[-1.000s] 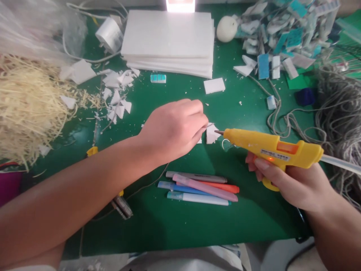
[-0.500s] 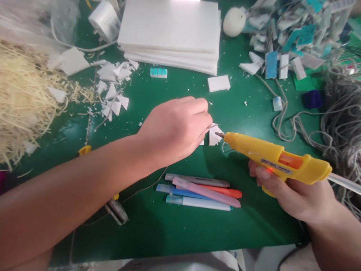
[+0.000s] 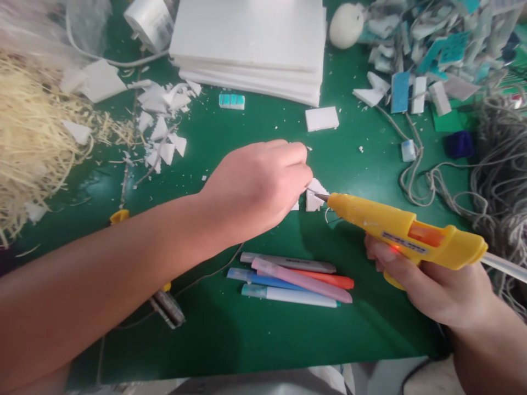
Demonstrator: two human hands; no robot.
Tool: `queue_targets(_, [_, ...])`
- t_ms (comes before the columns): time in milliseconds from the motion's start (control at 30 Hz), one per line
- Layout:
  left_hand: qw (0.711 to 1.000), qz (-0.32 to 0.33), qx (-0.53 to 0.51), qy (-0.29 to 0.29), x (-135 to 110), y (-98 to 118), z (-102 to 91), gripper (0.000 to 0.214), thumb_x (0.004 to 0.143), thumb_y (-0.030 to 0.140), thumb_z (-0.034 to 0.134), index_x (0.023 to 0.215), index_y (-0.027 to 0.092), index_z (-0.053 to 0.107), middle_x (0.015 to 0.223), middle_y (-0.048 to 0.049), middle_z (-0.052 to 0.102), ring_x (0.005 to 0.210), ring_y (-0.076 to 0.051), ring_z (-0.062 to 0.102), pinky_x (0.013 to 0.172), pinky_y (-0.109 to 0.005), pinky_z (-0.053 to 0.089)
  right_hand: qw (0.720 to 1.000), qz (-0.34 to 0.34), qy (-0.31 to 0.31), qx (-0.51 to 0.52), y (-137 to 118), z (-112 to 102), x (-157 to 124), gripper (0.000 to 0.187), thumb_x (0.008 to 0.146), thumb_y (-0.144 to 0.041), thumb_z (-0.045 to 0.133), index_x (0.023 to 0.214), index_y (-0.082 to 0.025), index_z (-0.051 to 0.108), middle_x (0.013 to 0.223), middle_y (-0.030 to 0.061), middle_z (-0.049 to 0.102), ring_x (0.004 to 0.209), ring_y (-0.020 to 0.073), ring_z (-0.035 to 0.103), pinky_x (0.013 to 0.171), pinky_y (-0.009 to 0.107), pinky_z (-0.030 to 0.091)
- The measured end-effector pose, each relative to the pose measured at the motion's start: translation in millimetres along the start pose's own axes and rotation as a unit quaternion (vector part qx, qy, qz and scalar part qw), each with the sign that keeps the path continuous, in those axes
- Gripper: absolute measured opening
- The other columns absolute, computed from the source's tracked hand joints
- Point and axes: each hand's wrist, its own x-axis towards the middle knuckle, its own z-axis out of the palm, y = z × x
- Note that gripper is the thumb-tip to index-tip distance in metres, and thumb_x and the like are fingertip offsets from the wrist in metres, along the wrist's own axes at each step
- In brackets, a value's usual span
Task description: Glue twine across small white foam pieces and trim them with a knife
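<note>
My right hand (image 3: 432,285) is wrapped round the grip of a yellow hot glue gun (image 3: 370,216), with a clear glue stick (image 3: 502,266) sticking out of its back. The gun's metal nozzle points left, at a small white foam piece (image 3: 314,198) with a jagged edge. Just left of that piece, my left hand (image 3: 263,186) is closed in a pinch, back of the hand up. Its fingertips hide most of what they hold; something thin shows at them. A thin curved strand (image 3: 328,215) hangs beneath the nozzle.
Several felt-tip markers (image 3: 296,280) lie before the hands. White foam sheets (image 3: 247,38) are stacked behind, near a foam block (image 3: 321,119) and a blue-marked block (image 3: 231,101). Straw-like shreds (image 3: 37,148) lie left; grey yarn (image 3: 500,181) and foam scraps (image 3: 428,44) lie right.
The view has shifted slightly. The glue gun's nozzle now reaches a little lower over the white foam piece, near my left fingertips. Both hands keep their grips.
</note>
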Motion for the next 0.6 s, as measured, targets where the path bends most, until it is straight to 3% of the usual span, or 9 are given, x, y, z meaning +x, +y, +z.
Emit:
queue_targets(67, [1.000, -0.003, 0.004, -0.003, 0.3, 0.3, 0.1, 0.039, 0.108, 0.020, 0.043, 0.084, 0.023, 0.074, 0.095, -0.0069, 0.073, 0.088, -0.023, 0.068, 0.070, -0.038, 0.047, 0.999, -0.030, 0.016, -0.015, 3.2, 0.1, -1.9, 0.058, 0.116, -0.058, 0.047, 0.067, -0.028, 0.057, 0.053, 0.0009, 0.064, 0.042, 0.0160, 0.060, 0.043, 0.031, 0.045])
queue_targets(133, [1.000, -0.008, 0.007, -0.008, 0.9, 1.2, 0.0, 0.038, 0.107, 0.020, 0.044, 0.084, 0.023, 0.074, 0.094, -0.0072, 0.073, 0.088, -0.024, 0.068, 0.070, -0.038, 0.047, 0.999, -0.035, -0.012, -0.020, 6.8, 0.9, -4.0, 0.056, 0.116, -0.054, 0.047, 0.068, -0.028, 0.057, 0.054, 0.0008, 0.065, 0.043, 0.0163, 0.061, 0.044, 0.030, 0.047])
queue_targets(267, [1.000, -0.005, 0.012, -0.009, 1.5, 2.9, -0.5, 0.039, 0.106, 0.020, 0.042, 0.084, 0.023, 0.074, 0.094, -0.0076, 0.073, 0.087, -0.024, 0.067, 0.071, -0.039, 0.048, 0.998, -0.044, 0.020, -0.027, 8.7, 1.8, -4.6, 0.053, 0.116, -0.051, 0.048, 0.069, -0.028, 0.057, 0.053, 0.0002, 0.063, 0.042, 0.0166, 0.060, 0.043, 0.031, 0.046])
queue_targets(433, [1.000, 0.003, 0.019, -0.005, 0.5, 3.2, -0.1, 0.040, 0.108, 0.022, 0.041, 0.085, 0.023, 0.075, 0.094, -0.0068, 0.074, 0.085, -0.023, 0.067, 0.069, -0.038, 0.047, 1.000, -0.028, -0.008, -0.011, 5.2, -2.2, -1.0, 0.051, 0.114, -0.052, 0.052, 0.068, -0.028, 0.057, 0.056, 0.0016, 0.066, 0.044, 0.0175, 0.064, 0.045, 0.031, 0.050])
queue_targets(567, [1.000, 0.002, 0.016, -0.009, 1.7, 4.1, 0.1, 0.040, 0.108, 0.021, 0.042, 0.085, 0.023, 0.074, 0.095, -0.0070, 0.075, 0.085, -0.023, 0.067, 0.068, -0.038, 0.045, 0.999, -0.023, 0.023, -0.017, 7.9, -3.9, -3.0, 0.051, 0.114, -0.051, 0.053, 0.069, -0.027, 0.059, 0.057, 0.0024, 0.068, 0.042, 0.0171, 0.062, 0.043, 0.031, 0.048])
queue_targets(600, [1.000, 0.000, 0.015, -0.013, 2.3, 4.5, 0.1, 0.039, 0.107, 0.020, 0.042, 0.085, 0.023, 0.074, 0.095, -0.0073, 0.075, 0.085, -0.024, 0.067, 0.068, -0.038, 0.045, 1.000, -0.021, -0.002, -0.022, 8.1, -4.0, -3.6, 0.053, 0.115, -0.052, 0.050, 0.069, -0.027, 0.061, 0.058, 0.0036, 0.070, 0.044, 0.0180, 0.065, 0.044, 0.032, 0.050])
